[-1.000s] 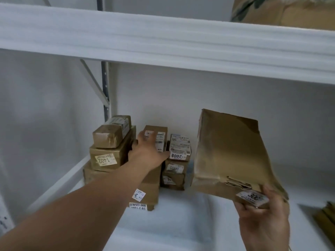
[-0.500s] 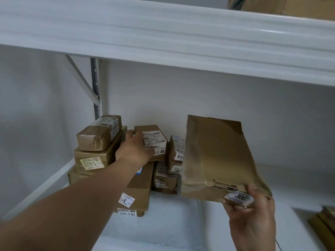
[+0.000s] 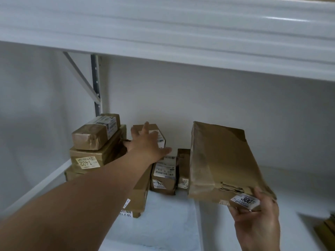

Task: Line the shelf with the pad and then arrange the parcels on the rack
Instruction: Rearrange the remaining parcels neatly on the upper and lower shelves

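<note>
head view: big parcel waiting its turn beside the stack

head view. the big parcel (image 3: 220, 163) is held in the air to the right of the stack of parcels (image 3: 94, 147), tilted with its far end raised, not yet touching the shelf. the right hand (image 3: 257, 223) grips its near corner, fingers curled around the end with the "300" label, which probably keeps the label readable and the parcel ready to slide in.

the left hand (image 3: 146, 144) reaches into the stack with fingers spread and straight, resting on a small parcel (image 3: 154, 133) there and holding nothing. it looks like a steadying or pushing touch, likely to pack the stack tighter against the back wall and make room.

under the stack, a pale pad (image 3: 159, 220) already covers the shelf, so the lining step appears done. right of the stack the shelf surface (image 3: 290, 187) shows, the likely landing spot. above the stack runs the white upper shelf (image 3: 181, 33), and a few brown items (image 3: 326, 227) sit far to its right.
</note>
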Motion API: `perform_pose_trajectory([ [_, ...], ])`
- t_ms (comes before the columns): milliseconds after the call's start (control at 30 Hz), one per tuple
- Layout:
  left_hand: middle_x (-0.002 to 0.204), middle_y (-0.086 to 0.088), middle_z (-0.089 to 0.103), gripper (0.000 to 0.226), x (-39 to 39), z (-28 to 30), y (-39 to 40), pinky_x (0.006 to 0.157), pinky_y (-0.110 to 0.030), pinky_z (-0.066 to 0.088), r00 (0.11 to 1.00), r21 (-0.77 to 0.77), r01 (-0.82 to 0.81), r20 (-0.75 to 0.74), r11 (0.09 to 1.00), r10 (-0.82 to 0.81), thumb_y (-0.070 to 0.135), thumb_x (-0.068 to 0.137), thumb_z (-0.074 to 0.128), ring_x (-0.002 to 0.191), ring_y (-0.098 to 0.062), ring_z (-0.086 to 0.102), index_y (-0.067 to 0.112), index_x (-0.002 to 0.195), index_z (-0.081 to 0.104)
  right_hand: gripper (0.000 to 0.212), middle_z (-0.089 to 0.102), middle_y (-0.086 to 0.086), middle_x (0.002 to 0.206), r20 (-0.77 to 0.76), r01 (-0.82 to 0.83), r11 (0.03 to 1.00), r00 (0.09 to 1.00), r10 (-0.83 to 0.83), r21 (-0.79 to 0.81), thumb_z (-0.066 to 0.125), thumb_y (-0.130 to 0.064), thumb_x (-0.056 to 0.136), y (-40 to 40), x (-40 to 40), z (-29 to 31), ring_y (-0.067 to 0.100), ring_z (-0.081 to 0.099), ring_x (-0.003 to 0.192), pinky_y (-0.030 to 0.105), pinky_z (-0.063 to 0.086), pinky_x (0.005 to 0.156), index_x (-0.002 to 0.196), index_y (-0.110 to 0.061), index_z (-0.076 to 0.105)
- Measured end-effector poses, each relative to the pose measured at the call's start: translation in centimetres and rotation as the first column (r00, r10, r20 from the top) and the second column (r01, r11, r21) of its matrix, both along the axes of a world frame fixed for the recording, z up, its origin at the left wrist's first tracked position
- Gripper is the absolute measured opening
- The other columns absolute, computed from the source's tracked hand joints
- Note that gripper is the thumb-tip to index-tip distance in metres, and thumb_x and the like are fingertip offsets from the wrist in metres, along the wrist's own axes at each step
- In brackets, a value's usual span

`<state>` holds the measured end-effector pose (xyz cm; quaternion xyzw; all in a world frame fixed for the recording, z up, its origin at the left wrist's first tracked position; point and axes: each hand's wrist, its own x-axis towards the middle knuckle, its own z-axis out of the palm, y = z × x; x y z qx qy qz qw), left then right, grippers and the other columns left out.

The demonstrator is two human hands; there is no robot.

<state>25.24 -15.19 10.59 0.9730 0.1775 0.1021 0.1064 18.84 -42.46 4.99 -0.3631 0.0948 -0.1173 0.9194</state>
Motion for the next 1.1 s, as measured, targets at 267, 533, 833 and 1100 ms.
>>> perform_pose_trajectory([
  [267,0.141,-0.008,0.031,0.105,2.1,-0.2,0.2,0.092,-0.056,0.047,0.976,-0.153,-0.187,0.086,0.970,0.202,0.073,0.067,0.068,0.128,-0.036,0.037,0.015,0.144,0.024,0.016,0.064,0.009,0.105,0.011,-0.010,0.999,1.000,0.011,-0.052,0.058,-0.013,0.092,-0.1,0.8,-0.5,0.031,0.065,0.083,0.046,0.054,0.072,0.100,-0.026,0.058],
  [533,0.142,-0.004,0.030,0.084,1.1,1.2,1.2,0.076,-0.040,0.047,0.950,-0.210,-0.072,0.284,0.975,0.132,0.067,0.073,0.056,0.115,-0.033,0.049,0.020,0.140,0.033,0.016,0.067,0.008,0.102,-0.005,-0.062,0.997,0.998,0.062,-0.050,0.059,-0.012,0.092,1.4,1.1,-0.5,0.034,0.065,0.087,0.050,0.053,0.078,0.104,-0.022,0.060],
  [833,0.138,-0.002,0.035,0.072,-3.6,9.1,1.9,0.086,-0.044,0.056,0.824,-0.285,0.151,0.565,0.946,0.038,0.054,0.079,0.065,0.110,-0.024,0.056,0.020,0.138,0.041,0.041,0.074,-0.001,0.082,-0.027,-0.254,0.967,0.967,0.253,-0.032,0.066,-0.013,0.089,8.7,-0.2,-0.4,0.022,0.071,0.074,0.040,0.055,0.067,0.129,-0.017,0.056],
  [1100,0.136,0.003,0.036,0.069,-6.6,9.7,3.3,0.072,-0.030,0.046,0.850,-0.284,0.117,0.524,0.952,0.051,0.055,0.080,0.064,0.099,-0.015,0.049,0.024,0.137,0.040,0.062,0.071,0.007,0.117,-0.095,-0.401,0.914,0.914,0.394,-0.066,0.077,-0.030,0.080,15.8,-2.6,-0.6,0.026,0.072,0.099,0.043,0.060,0.077,0.135,-0.033,0.047],
])
